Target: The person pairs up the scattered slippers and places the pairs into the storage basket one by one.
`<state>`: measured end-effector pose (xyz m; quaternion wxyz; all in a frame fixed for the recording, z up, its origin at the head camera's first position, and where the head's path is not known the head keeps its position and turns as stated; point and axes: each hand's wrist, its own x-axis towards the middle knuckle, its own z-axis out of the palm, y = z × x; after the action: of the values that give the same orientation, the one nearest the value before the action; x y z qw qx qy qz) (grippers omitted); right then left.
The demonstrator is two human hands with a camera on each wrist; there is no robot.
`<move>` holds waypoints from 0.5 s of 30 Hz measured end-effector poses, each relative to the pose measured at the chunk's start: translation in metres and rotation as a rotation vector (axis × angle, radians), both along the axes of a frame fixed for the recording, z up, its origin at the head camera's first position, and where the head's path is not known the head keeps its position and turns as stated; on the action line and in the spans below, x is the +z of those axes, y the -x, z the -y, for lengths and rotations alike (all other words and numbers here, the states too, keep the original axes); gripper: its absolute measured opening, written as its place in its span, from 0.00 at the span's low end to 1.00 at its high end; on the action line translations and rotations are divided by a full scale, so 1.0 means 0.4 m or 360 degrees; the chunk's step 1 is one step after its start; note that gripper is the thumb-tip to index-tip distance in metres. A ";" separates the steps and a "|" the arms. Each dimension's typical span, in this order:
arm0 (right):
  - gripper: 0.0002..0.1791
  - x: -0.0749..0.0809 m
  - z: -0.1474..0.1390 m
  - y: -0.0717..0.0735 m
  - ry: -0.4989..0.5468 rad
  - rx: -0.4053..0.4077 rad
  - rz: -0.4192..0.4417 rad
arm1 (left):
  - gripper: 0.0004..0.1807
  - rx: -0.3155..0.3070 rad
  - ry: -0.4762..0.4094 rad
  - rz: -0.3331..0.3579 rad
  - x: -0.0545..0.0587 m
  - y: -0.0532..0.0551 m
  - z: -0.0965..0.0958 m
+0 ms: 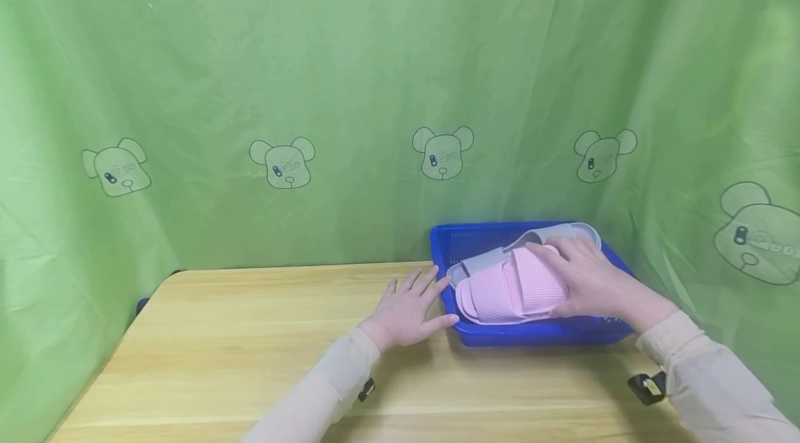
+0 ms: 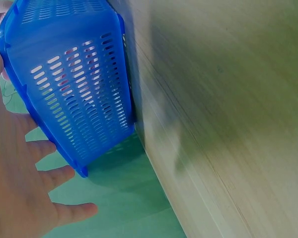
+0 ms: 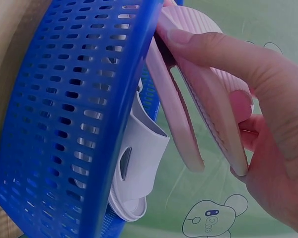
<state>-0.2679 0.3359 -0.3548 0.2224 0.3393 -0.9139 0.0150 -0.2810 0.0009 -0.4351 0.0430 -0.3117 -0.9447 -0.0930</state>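
My right hand (image 1: 590, 280) grips a pink slipper (image 1: 540, 282) with a ribbed strap, thumb on the near side and fingers over the far side. Partly beneath it lies a second pink slipper (image 1: 490, 296); in the right wrist view the two soles splay apart above the basket rim. Light grey slippers (image 1: 482, 263) rest behind them in the blue basket (image 1: 531, 337), and a grey strap (image 3: 144, 153) shows past the rim. At the basket's left end is my left hand (image 1: 405, 312), fingers spread, fingertips right at the rim.
The basket stands at the back right of a wooden table (image 1: 250, 346), its slotted side wall (image 2: 74, 74) facing my left hand. A green curtain (image 1: 362, 96) with bear-head prints hangs behind and along both sides.
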 end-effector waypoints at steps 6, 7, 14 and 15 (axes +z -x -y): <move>0.62 -0.003 0.002 0.002 0.0003 0.0005 -0.0005 | 0.42 0.0001 -0.0004 0.0005 0.000 0.001 0.000; 0.62 -0.003 0.003 0.002 0.0002 0.0006 -0.0007 | 0.42 0.0000 -0.0007 0.0003 -0.001 0.002 0.000; 0.62 -0.006 0.007 0.002 0.0001 0.0036 -0.0022 | 0.42 0.0004 0.0004 0.0005 -0.002 0.000 -0.001; 0.62 -0.007 0.008 0.002 -0.0004 0.0037 -0.0026 | 0.42 0.0005 0.0006 0.0007 -0.002 -0.001 -0.001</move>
<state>-0.2686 0.3329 -0.3576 0.2292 0.3503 -0.9081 0.0138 -0.2805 0.0015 -0.4358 0.0407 -0.3100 -0.9454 -0.0919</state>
